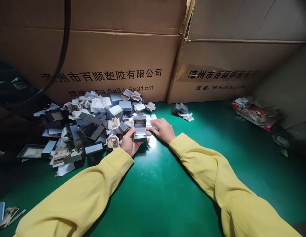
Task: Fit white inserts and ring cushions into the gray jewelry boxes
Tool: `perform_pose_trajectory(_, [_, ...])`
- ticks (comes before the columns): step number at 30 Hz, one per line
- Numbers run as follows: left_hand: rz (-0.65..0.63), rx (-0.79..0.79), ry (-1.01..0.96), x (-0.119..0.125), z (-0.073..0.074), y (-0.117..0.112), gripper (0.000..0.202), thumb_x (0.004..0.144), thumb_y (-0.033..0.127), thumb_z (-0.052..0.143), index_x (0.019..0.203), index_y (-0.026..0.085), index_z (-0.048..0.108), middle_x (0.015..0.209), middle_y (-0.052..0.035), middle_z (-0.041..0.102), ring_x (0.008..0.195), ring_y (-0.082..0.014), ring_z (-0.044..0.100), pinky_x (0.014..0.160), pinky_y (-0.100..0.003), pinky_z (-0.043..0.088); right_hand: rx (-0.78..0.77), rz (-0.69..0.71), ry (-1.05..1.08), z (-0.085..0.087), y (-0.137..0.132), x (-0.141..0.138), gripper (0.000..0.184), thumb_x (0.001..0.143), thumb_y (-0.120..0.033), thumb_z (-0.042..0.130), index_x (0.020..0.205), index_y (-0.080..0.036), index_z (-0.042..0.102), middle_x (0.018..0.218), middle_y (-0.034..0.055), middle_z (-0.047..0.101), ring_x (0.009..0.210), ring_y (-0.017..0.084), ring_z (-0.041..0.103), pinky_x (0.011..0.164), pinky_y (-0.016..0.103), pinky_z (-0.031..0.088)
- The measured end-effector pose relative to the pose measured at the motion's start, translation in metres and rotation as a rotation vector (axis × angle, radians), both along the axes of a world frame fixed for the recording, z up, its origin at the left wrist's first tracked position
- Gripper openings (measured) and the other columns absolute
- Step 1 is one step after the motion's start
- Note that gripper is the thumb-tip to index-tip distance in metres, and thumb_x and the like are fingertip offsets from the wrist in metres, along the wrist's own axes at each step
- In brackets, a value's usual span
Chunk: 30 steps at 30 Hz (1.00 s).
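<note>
My left hand (pixel 130 143) is wrapped round a small dark grey gift box (pixel 140 135), held just above the table at the right edge of a heap. The box faces up and shows a pale lining, with a small light-coloured piece at its lower end. Beside it, the fingers of my right hand (pixel 164 130) are bent and closed on a white folded paper insert (pixel 151 119); my knuckles partly hide it. The heap of grey boxes (pixel 93 126) and folded white and tan card inserts (pixel 100 103) spreads to the left of my hands.
Two large cardboard cartons (pixel 113 54) (pixel 224 59) stand along the back of the green table (pixel 157 194). A dark box (pixel 179 108) with white scraps lies right of the heap. Red packaging (pixel 256 113) sits far right. A black cable (pixel 65 39) hangs at upper left.
</note>
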<state>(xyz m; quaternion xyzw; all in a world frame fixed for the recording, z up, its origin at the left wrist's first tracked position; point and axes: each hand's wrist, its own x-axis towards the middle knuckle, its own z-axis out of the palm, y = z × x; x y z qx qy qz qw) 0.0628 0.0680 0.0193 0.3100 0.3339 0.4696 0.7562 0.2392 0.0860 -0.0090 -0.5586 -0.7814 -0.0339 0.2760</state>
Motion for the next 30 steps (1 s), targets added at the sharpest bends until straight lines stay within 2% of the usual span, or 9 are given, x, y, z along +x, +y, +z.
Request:
perform_pose_trajectory(2, [-0.004, -0.018, 0.001, 0.001, 0.000, 0.000, 0.043, 0.086, 0.036, 0.036, 0.109, 0.007, 0.057, 0.093, -0.0144, 0.067, 0.069, -0.0206, 0.065, 0.057, -0.032, 0.053, -0.037, 0.039, -0.025, 0.001, 0.002, -0.001, 0.033, 0.085, -0.040, 0.050, 0.111, -0.021, 0.059, 0.105, 0.0066, 0.064, 0.091, 0.020, 0.049, 0.074, 0.029, 0.039])
perform_pose_trajectory(5, [-0.012, -0.040, -0.004, 0.002, 0.001, 0.000, 0.042, 0.087, 0.036, 0.036, 0.105, 0.006, 0.060, 0.093, -0.0150, 0.067, 0.069, -0.0201, 0.065, 0.058, -0.031, 0.053, -0.073, 0.080, -0.046, 0.000, 0.003, 0.001, 0.033, 0.082, -0.043, 0.054, 0.105, -0.021, 0.060, 0.105, 0.0066, 0.063, 0.093, 0.021, 0.047, 0.076, 0.031, 0.037])
perform_pose_trajectory(11, [0.001, -0.030, -0.026, 0.002, 0.003, 0.001, 0.043, 0.089, 0.034, 0.031, 0.101, 0.005, 0.061, 0.092, -0.0147, 0.068, 0.068, -0.0194, 0.065, 0.057, -0.030, 0.054, -0.111, 0.080, 0.049, -0.004, -0.001, 0.003, 0.022, 0.080, -0.033, 0.058, 0.098, -0.020, 0.059, 0.101, 0.0053, 0.063, 0.093, 0.021, 0.047, 0.076, 0.031, 0.037])
perform_pose_trajectory(14, [0.009, -0.022, -0.032, 0.003, 0.004, 0.001, 0.045, 0.089, 0.032, 0.029, 0.108, 0.004, 0.058, 0.092, -0.0156, 0.068, 0.070, -0.0209, 0.066, 0.057, -0.032, 0.055, -0.106, 0.086, 0.130, -0.005, 0.000, 0.003, 0.031, 0.077, -0.030, 0.061, 0.105, -0.019, 0.057, 0.098, 0.0058, 0.064, 0.090, 0.022, 0.048, 0.077, 0.033, 0.039])
perform_pose_trajectory(17, [0.011, -0.025, -0.039, 0.003, 0.004, 0.001, 0.045, 0.089, 0.032, 0.029, 0.111, 0.004, 0.057, 0.091, -0.0159, 0.068, 0.071, -0.0215, 0.066, 0.057, -0.032, 0.055, -0.063, 0.109, 0.258, -0.006, 0.001, 0.004, 0.040, 0.072, -0.023, 0.062, 0.111, -0.018, 0.053, 0.096, 0.0058, 0.063, 0.089, 0.021, 0.050, 0.079, 0.033, 0.042])
perform_pose_trajectory(21, [0.016, -0.052, -0.040, 0.003, 0.004, 0.001, 0.044, 0.090, 0.032, 0.029, 0.109, 0.004, 0.058, 0.092, -0.0157, 0.068, 0.070, -0.0210, 0.066, 0.058, -0.032, 0.055, 0.030, 0.152, 0.451, -0.003, -0.001, 0.004, 0.040, 0.075, -0.014, 0.051, 0.115, -0.020, 0.051, 0.092, 0.0037, 0.061, 0.081, 0.015, 0.055, 0.075, 0.027, 0.047])
perform_pose_trajectory(25, [-0.006, -0.058, -0.044, 0.005, 0.003, 0.001, 0.040, 0.090, 0.030, 0.032, 0.116, 0.007, 0.052, 0.098, -0.0158, 0.066, 0.080, -0.0232, 0.066, 0.067, -0.036, 0.055, 0.088, 0.088, 0.626, 0.002, -0.003, 0.003, 0.038, 0.076, -0.016, 0.049, 0.113, -0.022, 0.054, 0.090, 0.0020, 0.061, 0.074, 0.012, 0.057, 0.074, 0.027, 0.048])
perform_pose_trajectory(27, [0.002, -0.055, -0.028, 0.007, 0.001, 0.001, 0.036, 0.090, 0.028, 0.035, 0.117, 0.009, 0.049, 0.101, -0.0158, 0.065, 0.086, -0.0239, 0.065, 0.072, -0.039, 0.054, 0.074, 0.020, 0.754, 0.003, -0.002, 0.005, 0.034, 0.074, -0.019, 0.052, 0.108, -0.020, 0.058, 0.089, 0.0023, 0.062, 0.074, 0.012, 0.057, 0.074, 0.028, 0.049])
perform_pose_trajectory(30, [0.019, -0.053, 0.009, 0.010, 0.000, 0.000, 0.031, 0.091, 0.027, 0.036, 0.114, 0.010, 0.049, 0.102, -0.0158, 0.064, 0.090, -0.0234, 0.064, 0.077, -0.041, 0.053, -0.061, -0.063, 1.009, 0.001, 0.000, 0.012, 0.030, 0.068, -0.024, 0.058, 0.097, -0.017, 0.062, 0.081, 0.0019, 0.060, 0.071, 0.013, 0.057, 0.069, 0.029, 0.050])
